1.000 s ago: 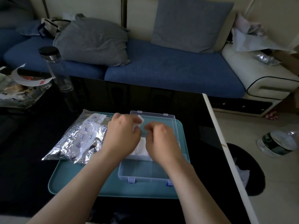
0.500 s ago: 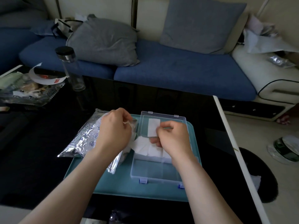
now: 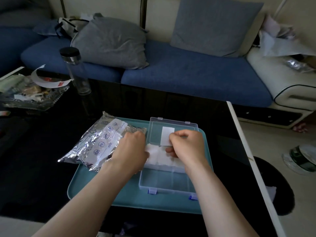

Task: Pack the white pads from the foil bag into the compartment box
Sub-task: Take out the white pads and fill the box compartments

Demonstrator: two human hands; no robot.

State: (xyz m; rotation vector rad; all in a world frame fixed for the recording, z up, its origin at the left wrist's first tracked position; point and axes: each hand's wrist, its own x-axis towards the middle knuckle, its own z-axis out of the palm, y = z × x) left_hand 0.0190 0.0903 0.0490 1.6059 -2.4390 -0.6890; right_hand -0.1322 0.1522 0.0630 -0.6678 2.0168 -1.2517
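1. A glossy black table (image 3: 42, 168) with a pale right edge carries everything.
2. A teal tray (image 3: 102, 194) sits flat near the table's front right.
3. A foil bag (image 3: 89, 144) lies across the tray's far-left corner, its left end out over the table.
4. Beyond the tray, to its left, stands a clear black-capped bottle (image 3: 77, 72).
5. Further left of the tray sits a clear dish (image 3: 29, 94) of wrappers.

Over the compartment box (image 3: 164, 181), the left hand (image 3: 131, 151) and right hand (image 3: 188, 145) are hiding their fingertips; I am reading neither grip.
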